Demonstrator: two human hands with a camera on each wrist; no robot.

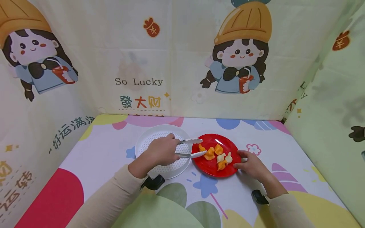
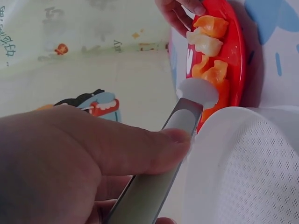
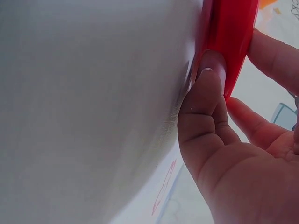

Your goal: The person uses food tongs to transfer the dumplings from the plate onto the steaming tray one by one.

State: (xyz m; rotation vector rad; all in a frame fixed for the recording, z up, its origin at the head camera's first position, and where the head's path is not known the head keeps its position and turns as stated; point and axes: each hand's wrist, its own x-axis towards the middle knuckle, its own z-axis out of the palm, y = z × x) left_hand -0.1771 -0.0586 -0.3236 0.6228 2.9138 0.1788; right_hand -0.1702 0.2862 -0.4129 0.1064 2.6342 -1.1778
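Observation:
My left hand (image 1: 161, 150) grips a pair of tongs (image 1: 196, 154), its thumb lying along one handle in the left wrist view. The tongs' two arms stand apart, their tips over the left part of a red plate (image 1: 209, 171). On the plate are several orange dumplings (image 1: 219, 149) and two white dumplings (image 1: 229, 157). One tip is close to the orange dumplings; whether it touches them I cannot tell. My right hand (image 1: 252, 166) holds the plate's right rim between thumb and fingers, as the right wrist view shows.
A round white perforated basket (image 1: 154, 129) stands directly left of the plate, beneath my left hand. Both rest on a table covered with a patterned cloth (image 1: 108, 148). Printed curtains (image 1: 182, 63) rise behind the table and along both sides.

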